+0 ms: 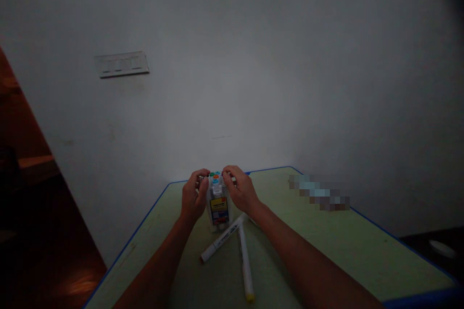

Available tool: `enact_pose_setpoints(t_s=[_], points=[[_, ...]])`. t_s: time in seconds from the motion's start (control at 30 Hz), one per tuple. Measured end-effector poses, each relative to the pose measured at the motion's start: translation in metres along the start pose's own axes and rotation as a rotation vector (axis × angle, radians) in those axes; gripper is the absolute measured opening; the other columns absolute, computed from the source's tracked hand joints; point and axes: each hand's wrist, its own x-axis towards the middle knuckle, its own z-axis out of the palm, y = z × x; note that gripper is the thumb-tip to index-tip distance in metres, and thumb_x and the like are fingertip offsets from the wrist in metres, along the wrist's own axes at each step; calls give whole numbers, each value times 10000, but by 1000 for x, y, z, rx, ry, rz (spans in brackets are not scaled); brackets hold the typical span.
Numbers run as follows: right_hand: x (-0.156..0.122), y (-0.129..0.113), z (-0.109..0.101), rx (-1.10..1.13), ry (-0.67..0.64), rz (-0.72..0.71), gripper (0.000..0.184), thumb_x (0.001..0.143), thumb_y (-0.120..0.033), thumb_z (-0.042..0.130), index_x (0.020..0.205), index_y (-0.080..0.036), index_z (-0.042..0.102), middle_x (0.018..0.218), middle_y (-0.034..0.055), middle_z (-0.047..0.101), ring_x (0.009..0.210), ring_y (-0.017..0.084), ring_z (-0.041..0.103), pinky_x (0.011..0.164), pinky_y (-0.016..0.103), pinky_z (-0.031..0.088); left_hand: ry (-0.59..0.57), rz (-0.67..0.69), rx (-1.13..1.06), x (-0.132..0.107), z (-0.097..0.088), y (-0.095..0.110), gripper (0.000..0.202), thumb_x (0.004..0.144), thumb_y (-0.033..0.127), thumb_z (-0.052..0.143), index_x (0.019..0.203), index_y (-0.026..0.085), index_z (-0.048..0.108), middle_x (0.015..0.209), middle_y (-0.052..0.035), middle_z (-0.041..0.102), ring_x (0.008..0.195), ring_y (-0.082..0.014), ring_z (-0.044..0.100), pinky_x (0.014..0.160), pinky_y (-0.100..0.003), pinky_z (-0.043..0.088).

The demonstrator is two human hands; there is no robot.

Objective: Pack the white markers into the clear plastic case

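Note:
A clear marker case with a yellow label stands upright on the green table, coloured marker caps showing at its top. My left hand grips its left side with curled fingers. My right hand is curled over its right side and top edge. Two white markers lie on the table just in front of the case. One points left with a dark tip. The other, a marker with a yellow end, points toward me.
The table has a blue rim and stands against a pale wall. A switch plate is on the wall at upper left. A blurred patch lies at the table's far right. Dark wooden floor lies to the left.

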Motion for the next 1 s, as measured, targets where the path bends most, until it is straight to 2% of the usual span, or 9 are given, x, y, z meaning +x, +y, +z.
enact_pose_setpoints(t_s=[0.17,0.37,0.7,1.0], points=[[0,0,-1,6,-3,-14,207,863,-275,347,859,-173,527,859,54,531,796,152,495,638,235,423,-4,62,42,2,0,1,247,843,325,352,913,160,522,902,-59,562,826,-160,536,711,-262,421],[0,1,0,9,1,-9,212,862,-283,352,867,-168,531,864,54,533,795,150,494,642,233,422,4,136,94,3,-1,2,246,842,302,349,887,153,539,898,-61,551,866,-166,517,772,-287,403],[0,0,-1,4,1,17,218,862,-300,349,865,-172,526,845,51,538,755,147,500,623,235,426,13,57,45,2,0,5,194,834,320,364,877,170,479,890,-53,520,791,-155,514,650,-254,420],[1,-1,-1,19,1,-28,222,865,-274,342,837,-172,538,860,60,536,826,156,493,660,241,427,9,158,93,3,-1,3,205,840,282,362,860,158,524,874,-53,525,850,-161,498,752,-286,395]])
